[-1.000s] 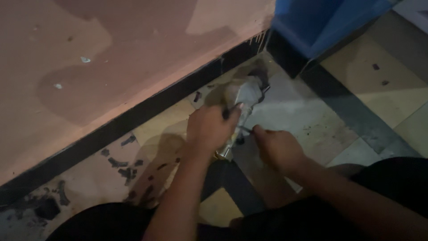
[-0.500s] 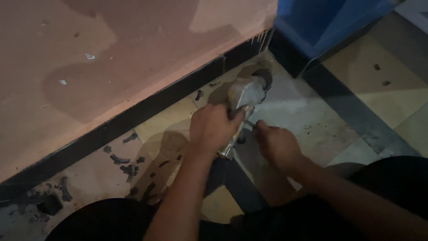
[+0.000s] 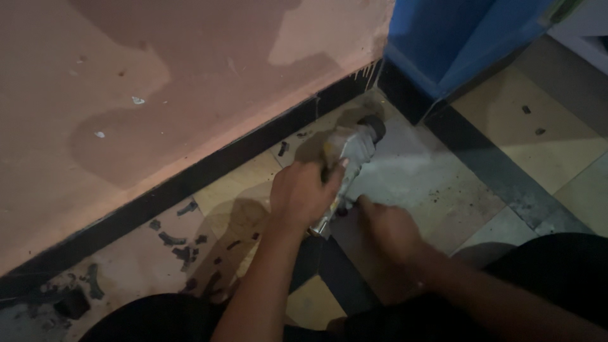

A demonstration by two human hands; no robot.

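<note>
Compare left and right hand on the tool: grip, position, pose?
The left hand wraps over the grey tool's body from above, a full grip; the right hand sits lower, at the tool's rear end, and its grip is too dark to judge. The left hand is nearer the black skirting; the right hand is nearer the person's knees. Both are bare and low over the floor tiles.
</note>
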